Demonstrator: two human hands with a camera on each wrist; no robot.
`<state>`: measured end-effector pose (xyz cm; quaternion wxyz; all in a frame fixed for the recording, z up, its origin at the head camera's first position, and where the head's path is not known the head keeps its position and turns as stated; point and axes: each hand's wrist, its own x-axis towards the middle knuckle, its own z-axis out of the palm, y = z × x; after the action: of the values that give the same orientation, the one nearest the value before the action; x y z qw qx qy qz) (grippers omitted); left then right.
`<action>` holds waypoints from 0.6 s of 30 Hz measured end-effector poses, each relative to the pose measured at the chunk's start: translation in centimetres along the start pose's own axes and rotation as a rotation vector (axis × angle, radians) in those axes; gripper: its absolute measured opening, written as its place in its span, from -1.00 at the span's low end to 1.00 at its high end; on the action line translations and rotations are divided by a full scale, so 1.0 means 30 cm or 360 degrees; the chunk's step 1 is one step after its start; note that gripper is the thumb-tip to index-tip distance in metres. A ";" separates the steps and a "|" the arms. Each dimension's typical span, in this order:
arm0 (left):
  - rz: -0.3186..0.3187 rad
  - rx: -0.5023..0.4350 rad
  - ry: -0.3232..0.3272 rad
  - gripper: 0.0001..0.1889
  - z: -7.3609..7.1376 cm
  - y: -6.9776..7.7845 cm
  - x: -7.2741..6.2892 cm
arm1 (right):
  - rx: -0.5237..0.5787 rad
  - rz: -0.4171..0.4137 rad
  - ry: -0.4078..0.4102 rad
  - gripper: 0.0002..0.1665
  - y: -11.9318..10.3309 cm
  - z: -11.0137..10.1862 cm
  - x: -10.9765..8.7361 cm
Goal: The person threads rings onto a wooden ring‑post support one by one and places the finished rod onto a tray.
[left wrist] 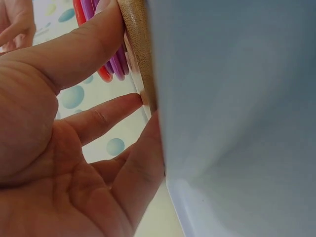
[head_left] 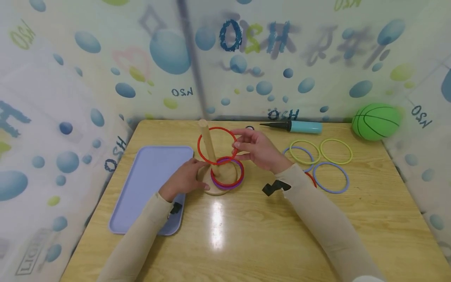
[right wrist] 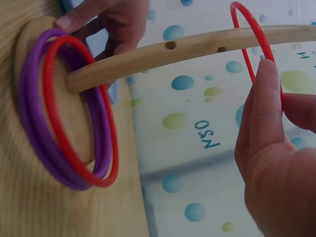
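A wooden ring-toss stand has a round base [head_left: 206, 178] and an upright post [head_left: 208, 143] with small holes along it. My left hand [head_left: 183, 177] grips the base from its left side, thumb and fingers spread along the edge. Higher up, my right hand [head_left: 260, 150] pinches a thin red ring [head_left: 199, 147] by its right side. That ring is tilted, and the post passes through it below the top. Another red ring [right wrist: 53, 106] and several purple rings [right wrist: 29, 98] lie around the foot of the post on the base.
Left of the stand lies a pale blue tray [head_left: 151, 172]. To the right are yellow rings [head_left: 351, 154], blue rings [head_left: 348, 182] and a partly hidden red ring [head_left: 311, 179]. A blue hand pump [head_left: 305, 127] and green ball [head_left: 376, 121] sit along the table's back edge.
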<state>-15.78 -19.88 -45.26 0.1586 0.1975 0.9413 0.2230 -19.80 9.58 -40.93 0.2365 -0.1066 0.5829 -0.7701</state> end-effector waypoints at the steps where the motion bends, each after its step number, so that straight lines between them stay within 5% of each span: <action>1: 0.0003 0.0004 0.0004 -0.09 0.002 0.000 0.000 | -0.0019 0.0010 -0.0001 -0.44 0.008 -0.006 -0.001; 18: -0.0005 0.0039 0.0019 -0.16 0.009 -0.002 0.000 | -0.0307 0.0252 0.0014 -0.46 0.129 -0.103 0.004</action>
<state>-15.71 -19.84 -45.51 0.1508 0.1965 0.9452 0.2126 -20.34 11.33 -45.52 0.2825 -0.0791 0.6619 -0.6898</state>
